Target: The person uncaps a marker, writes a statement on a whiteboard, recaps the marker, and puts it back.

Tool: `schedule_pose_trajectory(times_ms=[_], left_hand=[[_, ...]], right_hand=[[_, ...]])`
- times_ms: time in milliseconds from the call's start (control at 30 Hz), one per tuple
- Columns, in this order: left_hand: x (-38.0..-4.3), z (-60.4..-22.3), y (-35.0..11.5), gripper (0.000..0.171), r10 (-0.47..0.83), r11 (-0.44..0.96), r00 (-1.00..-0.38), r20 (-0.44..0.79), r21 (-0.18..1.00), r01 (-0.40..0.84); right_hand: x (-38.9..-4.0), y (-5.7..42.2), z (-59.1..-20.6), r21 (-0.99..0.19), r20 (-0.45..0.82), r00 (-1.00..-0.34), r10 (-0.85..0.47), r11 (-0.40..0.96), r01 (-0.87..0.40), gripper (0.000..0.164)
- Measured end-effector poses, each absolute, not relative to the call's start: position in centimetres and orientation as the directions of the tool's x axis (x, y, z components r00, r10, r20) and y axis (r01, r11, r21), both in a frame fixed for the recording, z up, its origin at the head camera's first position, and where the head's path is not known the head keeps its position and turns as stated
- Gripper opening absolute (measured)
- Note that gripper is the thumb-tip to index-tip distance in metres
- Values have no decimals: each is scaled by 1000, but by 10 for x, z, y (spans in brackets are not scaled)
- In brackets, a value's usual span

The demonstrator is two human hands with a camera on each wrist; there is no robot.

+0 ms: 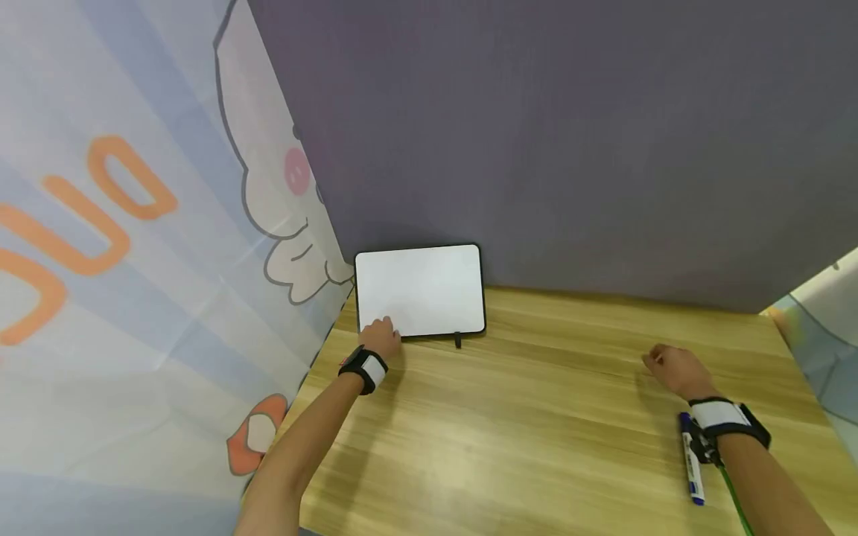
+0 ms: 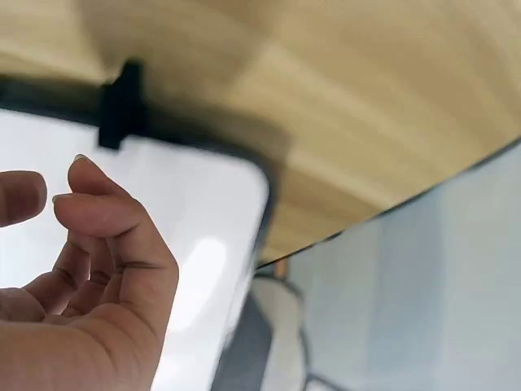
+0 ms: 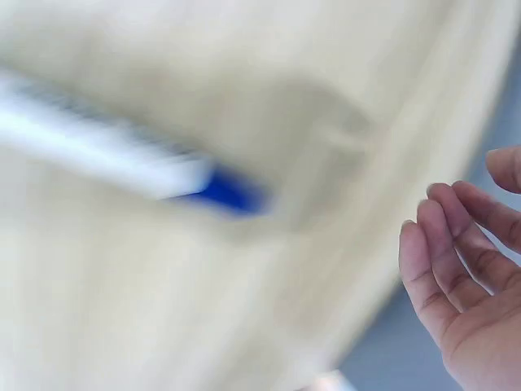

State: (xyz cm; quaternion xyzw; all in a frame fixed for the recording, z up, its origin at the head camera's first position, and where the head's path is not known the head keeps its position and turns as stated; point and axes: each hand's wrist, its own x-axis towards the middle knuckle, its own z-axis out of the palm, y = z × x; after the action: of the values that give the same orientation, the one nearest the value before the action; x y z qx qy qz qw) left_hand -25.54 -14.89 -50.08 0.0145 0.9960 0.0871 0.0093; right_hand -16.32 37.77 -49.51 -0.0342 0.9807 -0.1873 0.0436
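A small whiteboard (image 1: 422, 290) with a black frame leans upright at the back left of the table, its white face blank. My left hand (image 1: 380, 337) is at its lower left corner, overlapping the board's edge in the head view. Up close in the left wrist view, those fingers (image 2: 122, 216) curl loosely with a gap to the thumb and nothing between. Far to the right, my right hand (image 1: 678, 371) hovers over the table, fingers loosely bent and holding nothing. A white marker (image 1: 693, 460) with blue ends lies beside my right wrist; it is blurred in the right wrist view.
A black foot (image 1: 458, 340) juts from the board's bottom edge. Behind the wooden table (image 1: 536, 417) rises a dark grey panel (image 1: 570, 149). A printed cloth (image 1: 167, 298) hangs along the left side. A green cable (image 1: 736, 497) runs by the right forearm.
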Motion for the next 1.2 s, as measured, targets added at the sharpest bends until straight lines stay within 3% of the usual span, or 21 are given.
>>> schedule_pose_trajectory(times_ms=[167, 367, 633, 967, 1200], left_hand=[[-245, -521, -164, 31, -16, 978, -1000, 11, 206, -14], [-251, -532, -160, 34, -60, 965, -997, -41, 253, -68], [-256, -545, -159, 36, -58, 956, -998, -33, 286, -65], [-258, -554, -162, 37, -36, 948, -999, -24, 317, -42], [-265, -558, -167, 27, -9, 915, -1000, -23, 403, -17]], right_hand=[[-118, 416, -528, -371, -195, -981, 22, 924, 95, 55], [-92, 422, -546, -391, -355, -930, 95, 889, 240, 71], [-81, 411, -556, -374, -364, -912, 187, 868, 327, 62], [-79, 403, -560, -400, -228, -961, 157, 885, 239, 33], [-91, 399, -542, -454, -212, -956, 202, 846, 280, 34]])
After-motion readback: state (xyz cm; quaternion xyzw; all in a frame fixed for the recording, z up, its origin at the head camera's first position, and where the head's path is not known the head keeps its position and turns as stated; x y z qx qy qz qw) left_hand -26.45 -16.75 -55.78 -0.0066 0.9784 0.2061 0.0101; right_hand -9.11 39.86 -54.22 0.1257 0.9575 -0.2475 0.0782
